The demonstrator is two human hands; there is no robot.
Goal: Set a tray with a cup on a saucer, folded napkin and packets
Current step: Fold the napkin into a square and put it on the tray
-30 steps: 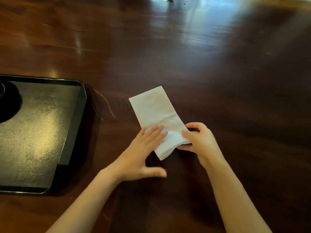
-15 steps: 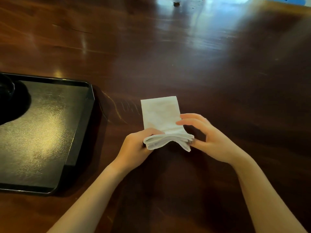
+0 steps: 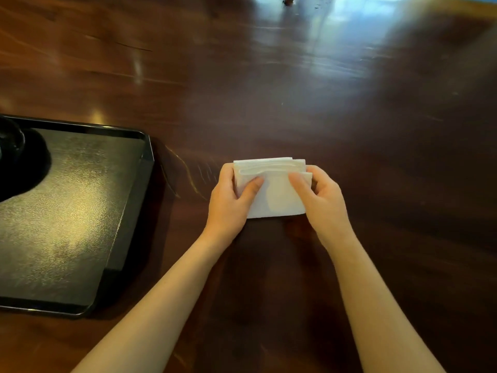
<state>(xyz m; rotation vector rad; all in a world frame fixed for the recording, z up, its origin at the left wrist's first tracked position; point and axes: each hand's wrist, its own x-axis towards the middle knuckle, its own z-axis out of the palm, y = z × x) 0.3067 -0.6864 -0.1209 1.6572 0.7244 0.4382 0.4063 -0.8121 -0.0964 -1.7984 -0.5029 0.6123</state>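
A white paper napkin [image 3: 274, 195] lies folded into a small rectangle on the dark wooden table, its layered edges at the far side. My left hand [image 3: 228, 205] grips its left edge with the thumb on top. My right hand [image 3: 320, 203] holds its right edge the same way. A black tray [image 3: 126, 216] sits to the left, apart from the napkin. At the tray's far left edge a dark round saucer [image 3: 32, 168] with a dark cup [image 3: 10, 141] is partly cut off by the frame. No packets are in view.
The glossy brown wooden table [image 3: 349, 103] stretches away on all sides, with bright window reflections at the far right. A small dark speck [image 3: 288, 0] lies at the far edge.
The long napkin strip was lifted at its near end and folded over on itself. It now lies as a shorter rectangle, with both hands on its sides.
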